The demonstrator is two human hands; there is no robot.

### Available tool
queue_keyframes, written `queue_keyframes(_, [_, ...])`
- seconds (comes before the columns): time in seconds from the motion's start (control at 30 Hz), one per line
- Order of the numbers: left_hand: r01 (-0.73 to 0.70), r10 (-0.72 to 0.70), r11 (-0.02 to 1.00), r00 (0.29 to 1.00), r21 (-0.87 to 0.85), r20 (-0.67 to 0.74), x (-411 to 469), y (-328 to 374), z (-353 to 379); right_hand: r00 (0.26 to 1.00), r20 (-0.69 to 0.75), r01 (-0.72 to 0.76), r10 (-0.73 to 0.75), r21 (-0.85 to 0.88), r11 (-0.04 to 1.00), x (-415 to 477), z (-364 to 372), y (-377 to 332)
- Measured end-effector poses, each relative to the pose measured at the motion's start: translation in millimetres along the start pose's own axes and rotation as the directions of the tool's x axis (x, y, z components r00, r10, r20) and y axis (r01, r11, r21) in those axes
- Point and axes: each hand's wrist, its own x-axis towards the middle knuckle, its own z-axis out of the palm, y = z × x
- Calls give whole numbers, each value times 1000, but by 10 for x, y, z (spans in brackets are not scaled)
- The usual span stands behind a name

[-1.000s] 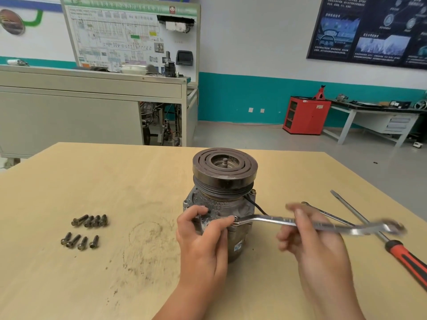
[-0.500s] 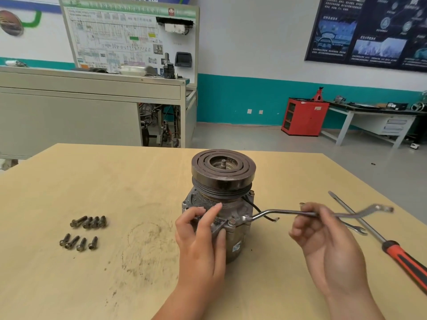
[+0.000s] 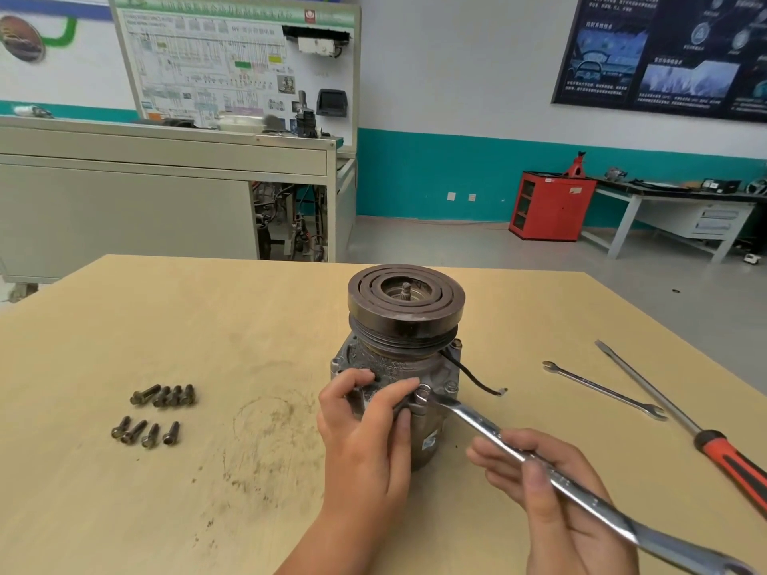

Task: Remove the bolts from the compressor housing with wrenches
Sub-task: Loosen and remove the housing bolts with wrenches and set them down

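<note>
Eight loose bolts (image 3: 145,395), one compressor (image 3: 406,321), held wrench (image 3: 481,421), spare wrench (image 3: 602,390)

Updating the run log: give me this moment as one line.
left hand: holds compressor | right hand: holds wrench | wrench end: on bolt | loose bolts: on table

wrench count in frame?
2. Held wrench in right hand, end on a housing bolt; spare wrench on table beside screwdriver. None looks hidden.
</note>
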Motion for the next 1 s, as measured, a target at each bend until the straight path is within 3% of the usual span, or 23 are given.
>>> queue_keyframes(0.27, [-55, 55, 998, 998, -15, -42, 10, -22, 19, 972, 8, -231, 233, 177, 957, 409, -95, 40])
queue_keyframes(0.37, [-65, 64, 998, 997, -7, -49, 2, -13, 22, 924, 50, -382, 379, 72, 921, 843, -46, 160])
queue_keyframes(0.5, [-54, 54, 999, 997, 8, -48, 5, 19, 7, 853, 217, -469, 474, -79, 880, 1245, 82, 250])
queue_keyframes(0.57, [-57, 58, 998, 997, 8, -47, 7, 27, 4, 810, 289, -526, 510, -25, 850, 1306, 108, 249])
queue_keyframes(0.63, [-54, 54, 999, 998, -5, -41, 1, 21, 10, 808, 310, -565, 502, 164, 808, 1283, 71, 198])
queue_keyframes(0.7, [-10, 9, 999, 1000, -43, -18, 5, 21, 3, 849, 244, -528, 468, 387, 756, 1152, -31, 129])
queue_keyframes(0.77, [2, -3, 999, 1000, -41, -12, 7, 11, -6, 906, 108, -409, 409, 474, 780, 939, -161, 50])
queue_keyframes(1.0, [29, -29, 1000, 1000, -7, 9, 4, 11, -4, 981, -128, -111, 144, 237, 965, 142, -77, -97])
